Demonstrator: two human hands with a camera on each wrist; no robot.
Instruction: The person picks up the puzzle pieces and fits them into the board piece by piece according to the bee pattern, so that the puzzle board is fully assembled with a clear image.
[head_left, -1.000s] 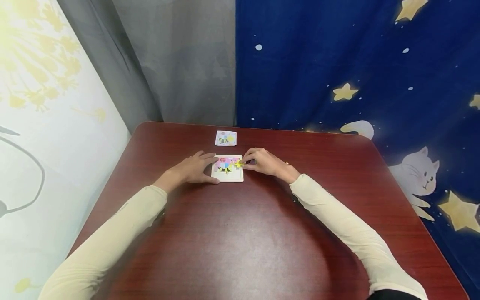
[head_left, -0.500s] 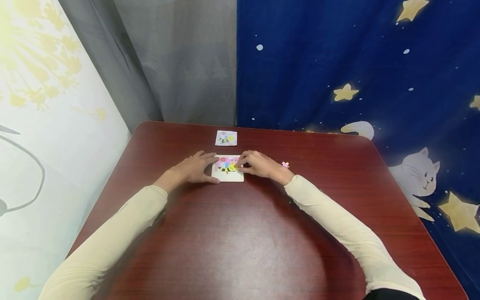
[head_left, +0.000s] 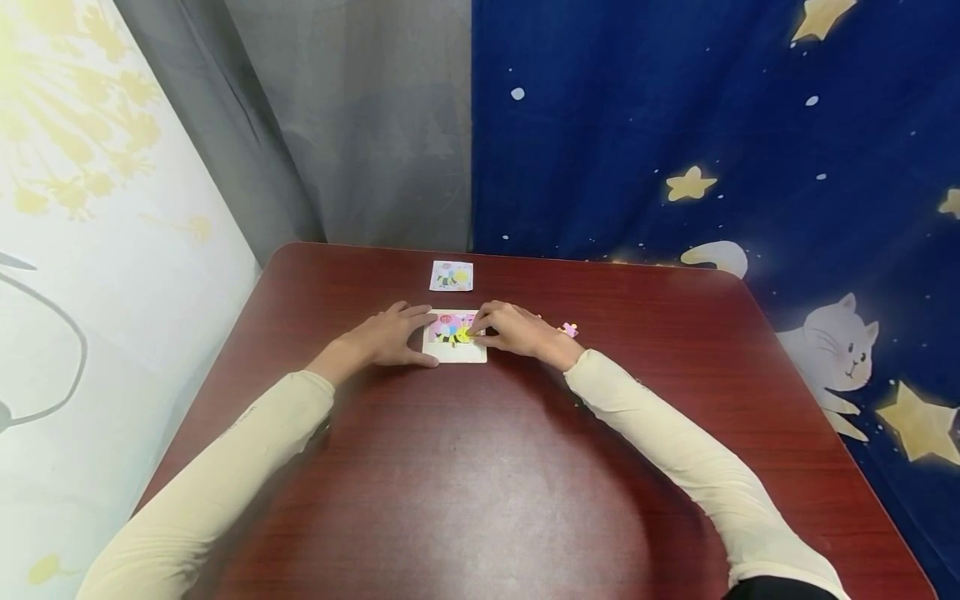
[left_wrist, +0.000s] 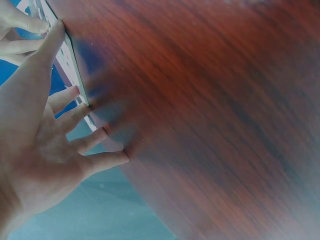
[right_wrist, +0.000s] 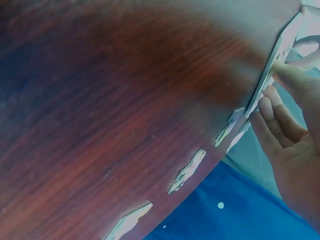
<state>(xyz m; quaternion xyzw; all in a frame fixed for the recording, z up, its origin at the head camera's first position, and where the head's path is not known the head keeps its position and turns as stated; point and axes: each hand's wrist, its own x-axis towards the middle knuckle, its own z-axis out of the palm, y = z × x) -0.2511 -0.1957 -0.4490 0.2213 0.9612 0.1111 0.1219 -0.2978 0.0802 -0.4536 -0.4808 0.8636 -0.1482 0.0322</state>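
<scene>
A white puzzle board [head_left: 456,355] lies on the table with a partly filled picture of a bee on pink in its upper part. My left hand [head_left: 393,335] rests at its left side, fingers spread and fairly straight, thumb at the near corner. In the left wrist view its fingertips touch the board's edge. My right hand [head_left: 513,327] reaches in from the right, thumb and fingertips pinching a yellow puzzle piece [head_left: 463,334] down against the picture. The fingertips partly hide that piece and the board's right side.
A printed picture card [head_left: 452,277] with the same bee lies beyond the board. Loose pink puzzle pieces [head_left: 570,330] are right of the right wrist; the right wrist view shows several loose pieces [right_wrist: 187,171] in a row. Curtains [head_left: 360,125] hang behind the table.
My right hand has moved slightly left, bringing the yellow puzzle piece from the board's right edge onto the picture. The loose pink pieces have come into view beside the wrist. The left hand stays put.
</scene>
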